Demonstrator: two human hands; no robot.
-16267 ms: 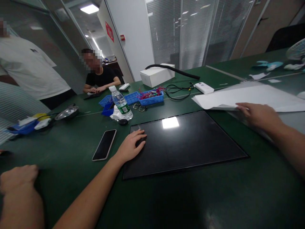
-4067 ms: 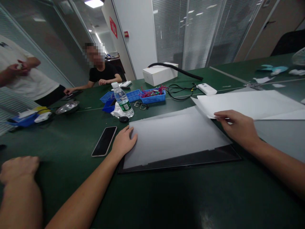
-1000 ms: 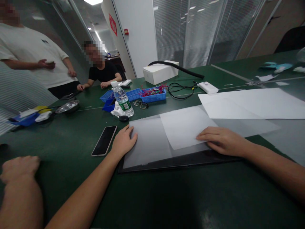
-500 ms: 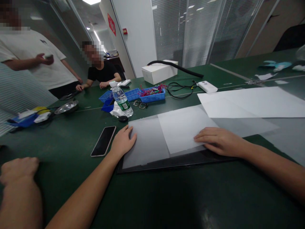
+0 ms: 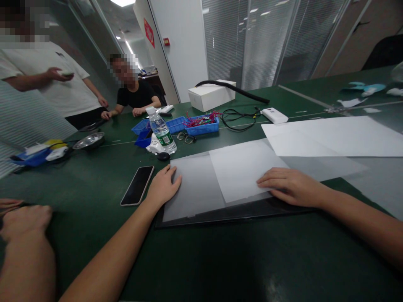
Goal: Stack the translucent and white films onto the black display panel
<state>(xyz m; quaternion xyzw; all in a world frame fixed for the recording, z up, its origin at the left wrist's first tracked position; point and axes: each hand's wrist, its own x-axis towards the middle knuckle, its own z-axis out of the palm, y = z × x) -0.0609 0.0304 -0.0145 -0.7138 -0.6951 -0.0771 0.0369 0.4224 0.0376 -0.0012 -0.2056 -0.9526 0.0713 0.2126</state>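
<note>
My left hand (image 5: 164, 185) rests on the left edge of a grey translucent sheet (image 5: 192, 191), thumb apart from the fingers. Lying flat on the white sheet (image 5: 242, 167), my right hand (image 5: 290, 186) has its fingers stretched out and grips nothing. Both sheets overlap on a thin black panel (image 5: 239, 212), whose front edge shows below them. A phone (image 5: 137, 186) lies just left of my left hand, screen dark. Beyond my right hand, a large white sheet (image 5: 340, 136) overlaps the smaller one.
A water bottle (image 5: 162, 132) stands behind a small black object (image 5: 163, 156). Beyond are glasses (image 5: 185, 137), a blue tray of wired parts (image 5: 201, 124), a black cable (image 5: 237, 119) and a white box (image 5: 211, 96). Another person's hand (image 5: 28, 220) rests at left; two people are across the table.
My hands and the sheets keep their places. The view shifts very slightly. At the left edge, more of the neighbouring person's hands has come into view.
</note>
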